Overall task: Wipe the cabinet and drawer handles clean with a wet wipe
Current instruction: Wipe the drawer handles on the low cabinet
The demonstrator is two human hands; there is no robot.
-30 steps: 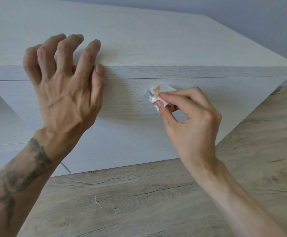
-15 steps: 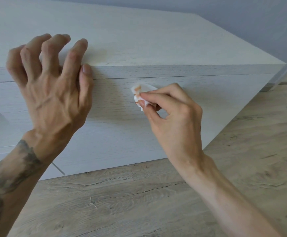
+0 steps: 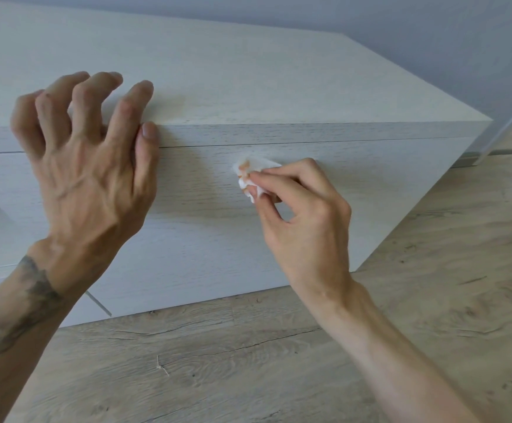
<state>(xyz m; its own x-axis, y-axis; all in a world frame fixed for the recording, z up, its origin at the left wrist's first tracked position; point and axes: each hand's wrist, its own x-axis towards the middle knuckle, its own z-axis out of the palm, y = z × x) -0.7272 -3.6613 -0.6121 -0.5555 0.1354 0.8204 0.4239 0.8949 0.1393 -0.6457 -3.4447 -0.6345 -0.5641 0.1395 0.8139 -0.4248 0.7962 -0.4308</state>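
Both hands are busy: my left hand [image 3: 86,166] is spread wide, fingers clawed over the top edge of the cabinet [image 3: 248,87] and gripping nothing, while my right hand [image 3: 303,215] pinches the crumpled wet wipe [image 3: 250,175] against the drawer front [image 3: 355,184]. Orange-brown smudges mark the wipe (so some grime has come off). Its handle is hidden under the wipe; I judge this one midway, others remaining.

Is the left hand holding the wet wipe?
No. The left hand rests empty on the cabinet top, while the right hand pinches the stained wet wipe against the drawer front.
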